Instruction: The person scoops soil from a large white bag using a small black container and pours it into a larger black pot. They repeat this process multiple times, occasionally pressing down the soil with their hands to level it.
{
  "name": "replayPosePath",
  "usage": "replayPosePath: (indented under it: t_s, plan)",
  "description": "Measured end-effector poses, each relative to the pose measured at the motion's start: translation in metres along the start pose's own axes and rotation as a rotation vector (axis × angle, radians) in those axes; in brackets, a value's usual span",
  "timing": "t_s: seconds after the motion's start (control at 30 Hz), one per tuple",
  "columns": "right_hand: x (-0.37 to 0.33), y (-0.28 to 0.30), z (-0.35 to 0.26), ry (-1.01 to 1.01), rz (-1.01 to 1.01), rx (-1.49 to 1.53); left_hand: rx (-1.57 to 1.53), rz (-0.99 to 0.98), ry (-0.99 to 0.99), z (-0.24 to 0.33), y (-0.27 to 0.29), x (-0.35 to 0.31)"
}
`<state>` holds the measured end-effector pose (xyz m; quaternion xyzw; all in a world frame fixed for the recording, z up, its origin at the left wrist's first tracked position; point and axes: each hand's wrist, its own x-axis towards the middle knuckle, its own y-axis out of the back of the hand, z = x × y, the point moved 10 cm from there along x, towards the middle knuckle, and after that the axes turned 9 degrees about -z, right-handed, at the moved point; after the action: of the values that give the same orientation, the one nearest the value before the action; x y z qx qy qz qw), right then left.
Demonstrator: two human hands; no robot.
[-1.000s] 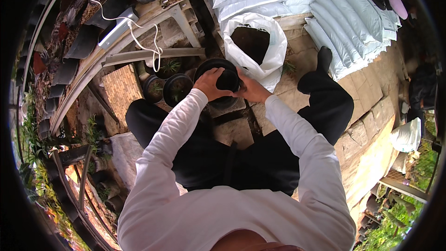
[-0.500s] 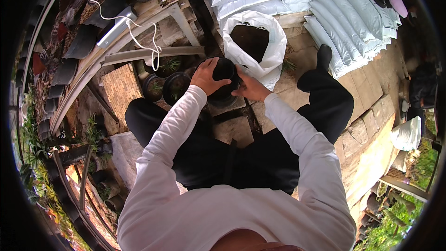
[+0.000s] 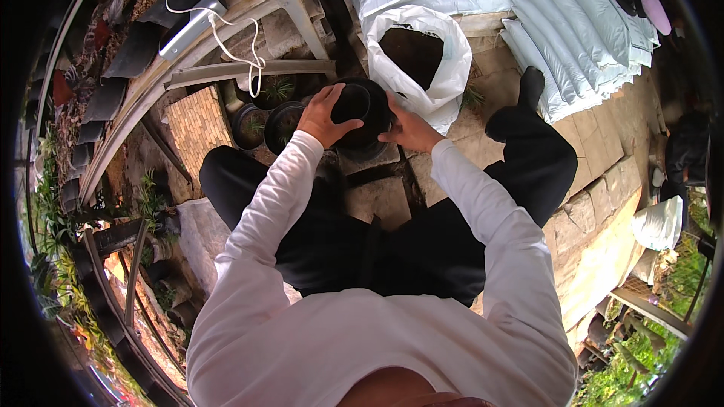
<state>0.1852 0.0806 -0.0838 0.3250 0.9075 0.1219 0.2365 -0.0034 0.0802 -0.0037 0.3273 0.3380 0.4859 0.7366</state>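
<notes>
There are two hands [image 3: 324,118] [image 3: 412,130], at least one black pot [image 3: 352,108], at least two potted plants [image 3: 283,128], one open white sack [image 3: 453,53] and one white cable [image 3: 260,63].

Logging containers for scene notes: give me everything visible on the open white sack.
The open white sack looks like thin plastic, creased, its wide mouth facing up and its rim crumpled. Inside is dark brown material; depth can't be told. It stands on the paving just beyond the right hand, with stacked pale bags behind it. Whether it touches that hand or the nearby black pot is unclear.
</notes>
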Motion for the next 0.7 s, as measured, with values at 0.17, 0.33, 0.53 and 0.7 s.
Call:
replayPosePath:
  t_s: [0.17,0.33,0.53,0.7]
  plan:
    - [0.003,-0.001,0.001,0.097,0.003,0.053,-0.055,-0.001,-0.1,0.003,-0.006,-0.007]
    - [0.001,-0.006,-0.014,-0.051,-0.06,0.021,-0.083,-0.018,-0.089,-0.005,-0.022,-0.019]
    - [0.005,-0.005,0.001,-0.007,-0.027,0.051,-0.105,0.002,-0.149,0.01,-0.016,-0.013]
    - [0.013,-0.005,0.022,0.068,-0.017,0.134,-0.146,0.022,-0.21,0.032,-0.014,-0.006]
